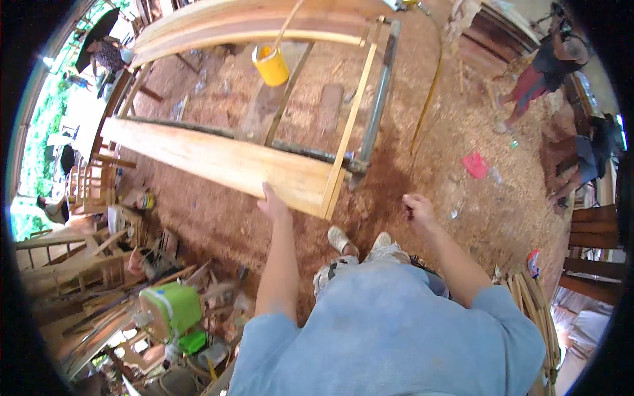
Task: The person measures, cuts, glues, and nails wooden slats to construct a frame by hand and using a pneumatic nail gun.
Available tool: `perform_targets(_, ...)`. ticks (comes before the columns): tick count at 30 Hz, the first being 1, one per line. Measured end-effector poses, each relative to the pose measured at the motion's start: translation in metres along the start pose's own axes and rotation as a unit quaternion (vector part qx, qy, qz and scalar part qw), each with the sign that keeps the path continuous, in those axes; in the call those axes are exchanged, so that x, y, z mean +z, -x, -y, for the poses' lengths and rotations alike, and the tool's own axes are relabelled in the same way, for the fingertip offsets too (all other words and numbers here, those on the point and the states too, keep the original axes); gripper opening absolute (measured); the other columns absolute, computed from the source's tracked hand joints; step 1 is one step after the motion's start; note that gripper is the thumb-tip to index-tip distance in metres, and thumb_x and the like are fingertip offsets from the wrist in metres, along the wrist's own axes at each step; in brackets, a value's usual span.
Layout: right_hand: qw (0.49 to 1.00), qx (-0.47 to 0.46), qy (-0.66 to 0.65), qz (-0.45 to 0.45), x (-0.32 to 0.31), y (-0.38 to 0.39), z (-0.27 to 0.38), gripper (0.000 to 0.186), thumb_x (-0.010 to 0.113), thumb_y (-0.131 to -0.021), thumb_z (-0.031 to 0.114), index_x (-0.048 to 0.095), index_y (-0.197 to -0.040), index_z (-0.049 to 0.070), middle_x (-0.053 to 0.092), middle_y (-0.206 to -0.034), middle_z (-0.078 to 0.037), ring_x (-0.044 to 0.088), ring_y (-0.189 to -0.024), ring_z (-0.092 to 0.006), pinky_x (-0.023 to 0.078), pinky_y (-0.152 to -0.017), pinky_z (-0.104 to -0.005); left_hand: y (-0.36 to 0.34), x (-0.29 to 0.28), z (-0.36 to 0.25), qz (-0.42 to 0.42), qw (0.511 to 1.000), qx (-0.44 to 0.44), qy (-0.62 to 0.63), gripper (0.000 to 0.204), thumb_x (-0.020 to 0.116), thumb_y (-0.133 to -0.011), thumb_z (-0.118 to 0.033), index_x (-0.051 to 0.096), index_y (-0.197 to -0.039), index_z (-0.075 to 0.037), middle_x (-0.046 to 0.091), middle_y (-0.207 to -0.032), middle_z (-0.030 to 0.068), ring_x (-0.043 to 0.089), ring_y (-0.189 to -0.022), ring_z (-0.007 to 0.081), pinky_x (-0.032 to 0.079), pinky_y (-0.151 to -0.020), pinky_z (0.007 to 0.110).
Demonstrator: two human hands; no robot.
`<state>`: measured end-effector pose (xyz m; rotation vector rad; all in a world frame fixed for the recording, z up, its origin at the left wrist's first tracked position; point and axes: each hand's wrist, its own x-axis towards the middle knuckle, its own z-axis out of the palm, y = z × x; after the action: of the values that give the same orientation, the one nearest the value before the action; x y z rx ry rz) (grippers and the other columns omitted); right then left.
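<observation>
My left hand grips the near edge of a long, pale wooden board, its thumb on top and the other fingers hidden. The board lies along the near side of a metal frame. A narrow wooden strip runs away from its right end to a second, reddish-brown board on the far side. Off to the right, apart from the boards, my right hand is curled closed. A dark reddish patch shows at its fingers, but I cannot make out what it holds.
A yellow bucket with a stick in it is between the boards. Scrap wood and a green container crowd the lower left. A hose and red scrap lie on the dusty floor. Other people are at the right.
</observation>
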<state>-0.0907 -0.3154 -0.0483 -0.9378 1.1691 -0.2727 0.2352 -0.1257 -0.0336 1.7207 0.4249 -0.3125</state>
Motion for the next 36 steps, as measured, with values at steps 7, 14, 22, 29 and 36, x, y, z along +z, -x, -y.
perform_targets(7, 0.984, -0.142, -0.047, -0.098, 0.015, 0.010, 0.063, 0.016, 0.061, -0.095, 0.025, 0.059, -0.086, 0.012, 0.049, -0.063, 0.002, 0.047, -0.050, -0.0096, 0.041, -0.045, -0.0288, 0.011, -0.009, 0.044, 0.150, 0.942, -0.093, 0.286, 0.062, 0.055, -0.096, -0.048, 0.043, -0.133, 0.001, 0.058, -0.125, 0.0145, 0.061, -0.108, 0.0292, 0.053, -0.089, 0.047)
perform_targets(14, 0.994, -0.103, -0.029, 0.026, 0.070, -0.038, 0.081, 0.026, 0.058, -0.097, 0.032, 0.060, -0.086, 0.009, 0.048, -0.063, 0.002, 0.045, -0.051, -0.0099, 0.040, -0.047, -0.0266, 0.024, 0.007, 0.046, 0.128, 0.948, -0.068, 0.283, 0.066, 0.054, -0.096, -0.049, 0.041, -0.133, 0.005, 0.056, -0.127, 0.0182, 0.061, -0.107, 0.0313, 0.053, -0.089, 0.043)
perform_targets(22, 0.926, -0.363, 0.087, 0.052, 0.123, -0.130, 0.254, 0.024, 0.055, -0.099, 0.030, 0.063, -0.096, 0.007, 0.054, -0.069, 0.001, 0.046, -0.054, -0.0075, 0.036, -0.046, -0.0247, 0.046, 0.018, 0.039, -0.078, 0.990, -0.071, 0.094, 0.075, 0.046, -0.097, -0.055, 0.052, -0.120, 0.016, 0.061, -0.119, 0.0263, 0.063, -0.103, 0.0341, 0.053, -0.088, 0.041)
perform_targets(29, 0.905, -0.396, 0.096, 0.126, 0.169, -0.253, 0.432, 0.034, 0.062, -0.093, 0.027, 0.061, -0.118, 0.004, 0.062, -0.089, -0.003, 0.053, -0.064, -0.0085, 0.045, -0.055, -0.0256, 0.053, 0.023, 0.027, -0.252, 0.965, -0.065, -0.045, 0.077, 0.044, -0.096, -0.056, 0.058, -0.111, 0.019, 0.062, -0.115, 0.0310, 0.062, -0.102, 0.0397, 0.050, -0.089, 0.043)
perform_targets(36, 0.831, -0.529, 0.163, 0.051, 0.232, -0.436, 0.582, 0.043, 0.066, -0.083, 0.026, 0.061, -0.114, -0.004, 0.069, -0.092, -0.015, 0.065, -0.082, -0.0236, 0.052, -0.071, -0.0363, 0.041, 0.027, 0.035, -0.283, 0.932, -0.116, -0.194, 0.083, 0.038, -0.092, -0.064, 0.062, -0.108, 0.014, 0.061, -0.112, 0.0352, 0.059, -0.109, 0.0454, 0.044, -0.097, 0.050)
